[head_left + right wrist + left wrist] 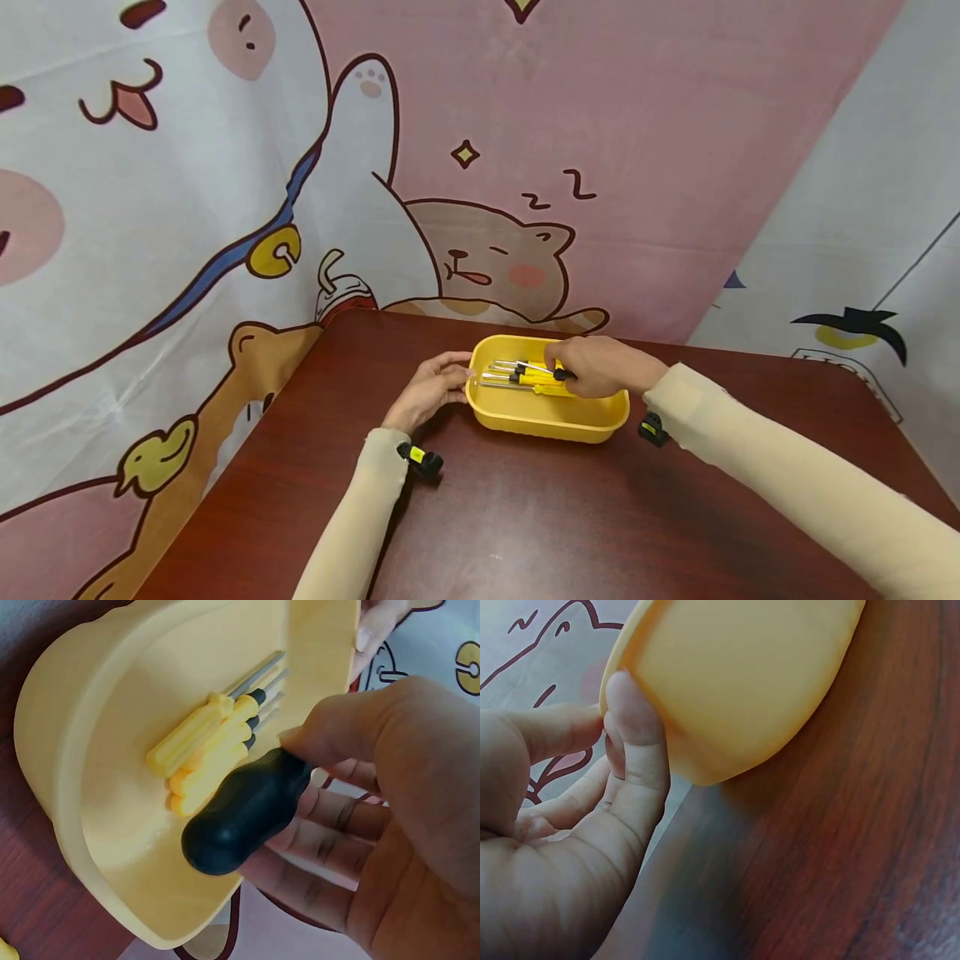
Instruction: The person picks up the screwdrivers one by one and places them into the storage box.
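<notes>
A yellow plastic basin (547, 427) stands on the table, with several screwdrivers (528, 377) lying side by side in it. Their handles are yellow, some with black collars, and the metal shafts point left. My left hand (431, 390) holds the basin's left end, thumb and fingers pinching its rim (630, 645) in the left wrist view. Over the right part of the basin, my right hand (600, 367) grips a screwdriver by its black handle (247, 814). Its shaft runs left above the yellow-handled ones in the head view; the right wrist view hides that shaft.
The dark red wooden table (480, 517) extends in front of the basin and to both sides. Behind it hangs a pink and white cloth (637, 167) with cartoon animals. A small black device (422, 460) is strapped on the left wrist, another device (652, 428) on the right.
</notes>
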`<state>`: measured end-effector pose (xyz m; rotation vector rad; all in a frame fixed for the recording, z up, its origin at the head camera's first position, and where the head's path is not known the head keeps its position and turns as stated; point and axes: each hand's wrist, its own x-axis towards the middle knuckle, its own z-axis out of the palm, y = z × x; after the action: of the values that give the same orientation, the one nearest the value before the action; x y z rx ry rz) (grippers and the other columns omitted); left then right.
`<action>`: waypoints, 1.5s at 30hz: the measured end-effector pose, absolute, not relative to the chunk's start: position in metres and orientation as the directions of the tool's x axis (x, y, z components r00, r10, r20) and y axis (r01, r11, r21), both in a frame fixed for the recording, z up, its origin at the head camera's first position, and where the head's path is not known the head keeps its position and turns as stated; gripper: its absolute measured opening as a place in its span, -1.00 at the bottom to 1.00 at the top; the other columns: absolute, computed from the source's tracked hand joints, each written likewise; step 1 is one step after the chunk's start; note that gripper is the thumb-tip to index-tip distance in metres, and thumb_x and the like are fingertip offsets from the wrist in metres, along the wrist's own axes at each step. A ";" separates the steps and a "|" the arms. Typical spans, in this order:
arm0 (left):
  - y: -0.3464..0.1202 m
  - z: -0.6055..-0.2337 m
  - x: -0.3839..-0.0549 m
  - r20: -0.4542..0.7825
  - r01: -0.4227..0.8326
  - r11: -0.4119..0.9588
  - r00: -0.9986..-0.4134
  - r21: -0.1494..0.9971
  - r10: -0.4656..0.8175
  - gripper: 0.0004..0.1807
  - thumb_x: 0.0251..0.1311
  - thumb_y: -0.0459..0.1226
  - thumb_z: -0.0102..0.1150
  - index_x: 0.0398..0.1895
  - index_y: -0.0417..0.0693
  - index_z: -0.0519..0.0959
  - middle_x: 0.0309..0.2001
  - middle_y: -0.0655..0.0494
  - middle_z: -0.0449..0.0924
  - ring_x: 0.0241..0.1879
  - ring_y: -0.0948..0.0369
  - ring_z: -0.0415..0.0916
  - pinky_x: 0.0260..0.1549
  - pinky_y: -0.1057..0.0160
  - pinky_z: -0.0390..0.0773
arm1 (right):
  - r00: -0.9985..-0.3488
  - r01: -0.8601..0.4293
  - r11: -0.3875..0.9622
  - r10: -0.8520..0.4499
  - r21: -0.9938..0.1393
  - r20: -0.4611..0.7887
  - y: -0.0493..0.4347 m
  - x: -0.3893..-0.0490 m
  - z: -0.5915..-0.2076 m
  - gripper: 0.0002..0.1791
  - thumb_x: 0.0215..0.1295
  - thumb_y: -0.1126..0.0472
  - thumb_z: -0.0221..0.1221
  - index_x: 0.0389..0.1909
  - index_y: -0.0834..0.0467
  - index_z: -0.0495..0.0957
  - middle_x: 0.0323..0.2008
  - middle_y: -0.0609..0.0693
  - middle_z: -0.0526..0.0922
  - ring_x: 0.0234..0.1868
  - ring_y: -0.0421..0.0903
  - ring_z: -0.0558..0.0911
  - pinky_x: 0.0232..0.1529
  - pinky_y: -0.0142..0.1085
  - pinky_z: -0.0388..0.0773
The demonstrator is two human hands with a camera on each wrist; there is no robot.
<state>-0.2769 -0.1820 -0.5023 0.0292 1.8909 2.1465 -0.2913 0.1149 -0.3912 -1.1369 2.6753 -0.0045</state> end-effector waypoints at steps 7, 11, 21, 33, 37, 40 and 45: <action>-0.182 -0.502 -0.275 -0.169 -0.195 -0.100 -0.961 0.976 0.220 -0.53 0.42 -0.39 0.17 0.37 -0.14 0.45 0.16 -0.41 0.54 -0.27 0.12 0.62 -0.36 0.29 0.70 | -0.648 -0.720 0.687 -0.716 -0.097 -0.260 0.107 -0.294 -0.397 -0.74 0.31 0.28 0.23 -0.01 0.04 0.53 -0.31 -0.11 0.54 -0.38 -0.15 0.45 -0.33 -0.30 0.43; -0.182 -0.502 -0.275 -0.167 -0.193 -0.098 -0.960 0.976 0.224 -0.50 0.42 -0.39 0.17 0.40 -0.16 0.42 0.18 -0.42 0.53 -0.26 0.13 0.62 -0.35 0.30 0.70 | -0.618 -0.751 0.656 -0.739 -0.078 -0.269 0.102 -0.295 -0.401 -0.75 0.31 0.30 0.23 -0.02 0.04 0.53 -0.29 -0.11 0.56 -0.32 -0.15 0.46 -0.28 -0.28 0.46; -0.183 -0.502 -0.275 -0.164 -0.191 -0.104 -0.961 0.976 0.224 -0.49 0.40 -0.39 0.19 0.39 -0.18 0.42 0.17 -0.43 0.52 -0.25 0.12 0.62 -0.35 0.30 0.70 | -0.580 -0.789 0.613 -0.758 -0.025 -0.298 0.086 -0.297 -0.410 -0.72 0.31 0.30 0.22 0.01 0.05 0.53 -0.34 -0.11 0.57 -0.38 -0.15 0.44 -0.30 -0.30 0.46; -0.183 -0.502 -0.276 -0.163 -0.191 -0.102 -0.958 0.976 0.238 -0.48 0.42 -0.38 0.18 0.41 -0.18 0.40 0.18 -0.43 0.50 -0.27 0.15 0.62 -0.34 0.30 0.70 | -0.562 -0.793 0.608 -0.750 -0.029 -0.349 0.065 -0.298 -0.419 -0.81 0.36 0.27 0.25 -0.07 0.04 0.51 -0.49 -0.09 0.45 -0.51 -0.15 0.37 -0.47 -0.36 0.34; -0.182 -0.501 -0.276 -0.158 -0.187 -0.102 -0.958 0.977 0.241 -0.47 0.41 -0.38 0.18 0.42 -0.20 0.39 0.16 -0.42 0.52 -0.28 0.16 0.62 -0.33 0.29 0.70 | -0.574 -0.784 0.621 -0.736 -0.019 -0.359 0.060 -0.300 -0.421 -0.82 0.33 0.26 0.26 -0.11 0.02 0.52 -0.44 -0.10 0.50 -0.51 -0.16 0.40 -0.47 -0.37 0.37; -0.182 -0.501 -0.276 -0.157 -0.185 -0.098 -0.957 0.978 0.244 -0.47 0.42 -0.38 0.18 0.42 -0.20 0.39 0.15 -0.41 0.53 -0.29 0.17 0.61 -0.33 0.30 0.70 | -0.581 -0.777 0.630 -0.724 -0.013 -0.372 0.058 -0.302 -0.422 -0.80 0.32 0.26 0.28 -0.10 0.03 0.52 -0.43 -0.09 0.52 -0.50 -0.15 0.41 -0.47 -0.37 0.37; -0.182 -0.501 -0.276 -0.158 -0.187 -0.106 -0.958 0.977 0.238 -0.47 0.41 -0.40 0.17 0.42 -0.21 0.39 0.14 -0.41 0.53 -0.30 0.16 0.61 -0.34 0.29 0.70 | -0.591 -0.756 0.654 -0.699 -0.024 -0.402 0.054 -0.305 -0.424 -0.80 0.32 0.27 0.28 -0.09 0.03 0.53 -0.43 -0.08 0.53 -0.50 -0.16 0.45 -0.49 -0.39 0.41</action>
<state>-0.2763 -0.1821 -0.5006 0.0563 1.8838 2.1436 -0.3049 0.0543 -0.4238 -1.1493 2.4955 0.2106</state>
